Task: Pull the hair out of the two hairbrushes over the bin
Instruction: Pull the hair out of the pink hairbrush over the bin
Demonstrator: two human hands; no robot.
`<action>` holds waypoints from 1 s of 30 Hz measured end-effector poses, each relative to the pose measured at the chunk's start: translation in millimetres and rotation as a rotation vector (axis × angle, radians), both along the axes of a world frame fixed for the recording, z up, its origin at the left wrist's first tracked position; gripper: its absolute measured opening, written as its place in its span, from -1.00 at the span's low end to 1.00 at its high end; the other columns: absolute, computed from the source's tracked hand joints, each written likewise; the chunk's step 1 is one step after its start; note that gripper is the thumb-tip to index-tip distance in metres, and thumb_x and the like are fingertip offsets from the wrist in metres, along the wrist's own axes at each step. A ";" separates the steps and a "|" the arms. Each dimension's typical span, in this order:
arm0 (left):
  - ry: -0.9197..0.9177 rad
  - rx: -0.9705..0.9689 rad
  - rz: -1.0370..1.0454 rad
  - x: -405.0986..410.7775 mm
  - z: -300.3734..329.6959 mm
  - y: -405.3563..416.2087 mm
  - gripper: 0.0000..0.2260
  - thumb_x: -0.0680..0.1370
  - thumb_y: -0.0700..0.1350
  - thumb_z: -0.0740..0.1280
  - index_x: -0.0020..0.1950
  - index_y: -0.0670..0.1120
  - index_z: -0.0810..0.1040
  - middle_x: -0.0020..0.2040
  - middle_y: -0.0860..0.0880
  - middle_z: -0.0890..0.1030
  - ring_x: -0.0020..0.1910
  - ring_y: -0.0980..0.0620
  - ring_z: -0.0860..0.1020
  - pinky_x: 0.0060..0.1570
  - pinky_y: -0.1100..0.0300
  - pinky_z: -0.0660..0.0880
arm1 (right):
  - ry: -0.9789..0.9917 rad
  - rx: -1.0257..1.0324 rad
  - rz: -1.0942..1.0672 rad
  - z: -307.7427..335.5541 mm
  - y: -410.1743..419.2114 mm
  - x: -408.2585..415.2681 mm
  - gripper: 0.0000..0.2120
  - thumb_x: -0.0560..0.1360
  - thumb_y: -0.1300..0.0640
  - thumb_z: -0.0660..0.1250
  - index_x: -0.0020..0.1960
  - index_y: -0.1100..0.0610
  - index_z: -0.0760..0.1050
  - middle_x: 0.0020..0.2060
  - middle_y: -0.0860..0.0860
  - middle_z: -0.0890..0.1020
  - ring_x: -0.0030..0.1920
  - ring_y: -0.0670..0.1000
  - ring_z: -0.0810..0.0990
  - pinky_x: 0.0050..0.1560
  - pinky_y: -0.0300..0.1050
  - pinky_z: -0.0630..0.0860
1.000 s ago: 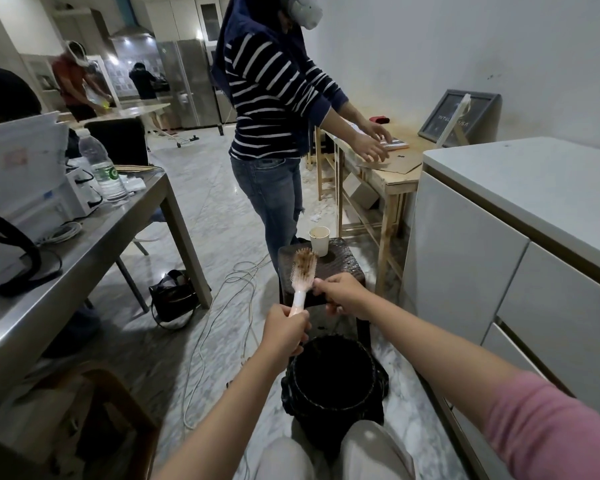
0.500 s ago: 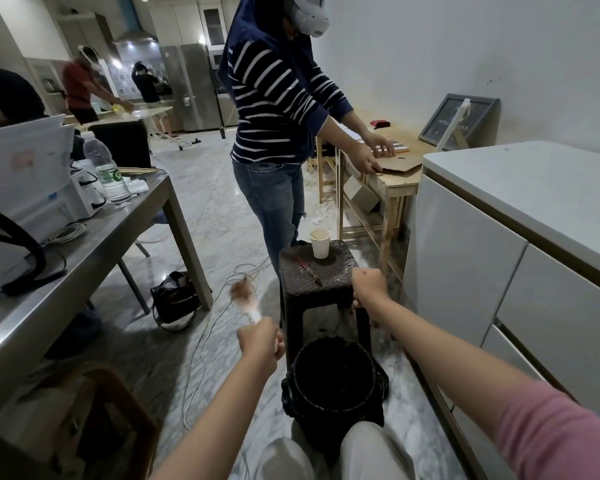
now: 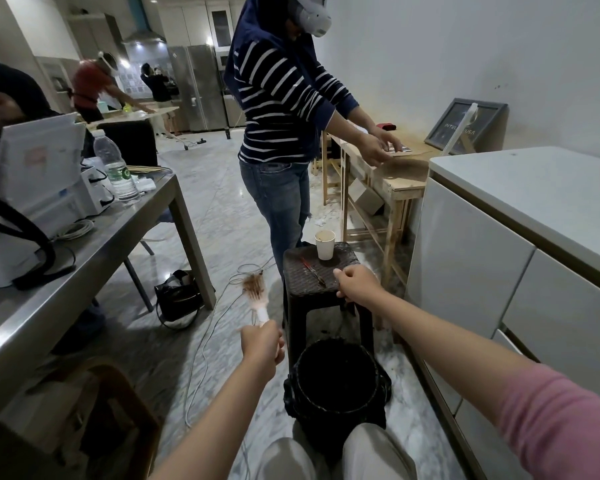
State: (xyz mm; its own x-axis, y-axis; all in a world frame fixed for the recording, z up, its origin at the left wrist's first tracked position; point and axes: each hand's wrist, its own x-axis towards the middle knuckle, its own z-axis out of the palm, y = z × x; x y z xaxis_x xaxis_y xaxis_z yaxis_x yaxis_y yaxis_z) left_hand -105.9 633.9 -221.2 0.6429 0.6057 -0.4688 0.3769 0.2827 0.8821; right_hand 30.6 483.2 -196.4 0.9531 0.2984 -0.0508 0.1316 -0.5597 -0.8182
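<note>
My left hand [image 3: 262, 344] grips the white handle of a hairbrush [image 3: 256, 292] and holds it upright, left of the stool and off to the left of the bin. Brown hair is tangled in the bristles. The black bin [image 3: 336, 375], lined with a black bag, stands on the floor between my knees and the stool. My right hand [image 3: 358, 283] is apart from the brush, with its fingers curled over the front right corner of the dark woven stool [image 3: 302, 282]. Only one hairbrush is in view.
A paper cup [image 3: 325, 244] and a thin red tool [image 3: 312, 271] lie on the stool. A person in a striped top [image 3: 281, 109] stands just behind it. A steel table [image 3: 94, 237] is on the left, white cabinets [image 3: 482, 271] on the right, cables [image 3: 201, 341] on the floor.
My right hand left the brush head and went right to the stool's corner. My left hand swung the brush down and left, away from above the stool.
</note>
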 end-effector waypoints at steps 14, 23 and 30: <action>-0.026 0.124 -0.205 -15.3 10.9 -15.5 -0.93 0.57 -0.23 0.24 -0.07 -0.24 0.44 -0.28 -0.10 0.48 -0.44 0.05 0.40 -0.57 0.29 0.25 | -0.158 -0.459 0.178 15.0 -10.5 -4.7 -0.81 0.39 0.37 0.34 -0.07 0.19 0.66 0.04 0.15 0.68 0.04 0.08 0.66 0.07 -0.02 0.61; -0.087 0.171 -0.285 -22.3 18.3 -43.6 -0.88 0.59 -0.18 0.24 -0.05 -0.09 0.30 -0.20 -0.08 0.50 -0.34 0.04 0.47 -0.41 0.19 0.41 | -0.240 0.020 0.143 30.6 18.8 -37.9 -0.46 0.26 -0.08 0.57 0.17 0.08 0.55 -0.06 -0.03 0.56 -0.08 -0.03 0.58 -0.06 -0.17 0.53; -0.168 0.212 -0.257 -22.0 15.3 -58.2 -0.84 0.59 -0.18 0.25 -0.08 -0.07 0.26 -0.18 -0.11 0.49 -0.34 0.04 0.47 -0.45 0.21 0.43 | -0.450 -0.034 0.076 21.6 30.5 -50.5 -0.77 0.39 0.11 0.49 -0.02 0.22 0.67 -0.09 0.12 0.61 -0.15 -0.02 0.52 -0.12 -0.24 0.36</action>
State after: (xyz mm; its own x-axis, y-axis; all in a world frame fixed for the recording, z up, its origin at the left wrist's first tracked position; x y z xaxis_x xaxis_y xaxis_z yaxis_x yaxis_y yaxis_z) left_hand -127.9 575.6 -205.9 0.8442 0.4864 -0.2253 0.2569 0.0019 0.9664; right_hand -19.9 513.7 -174.7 0.8581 0.3737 0.3521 0.5113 -0.5602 -0.6517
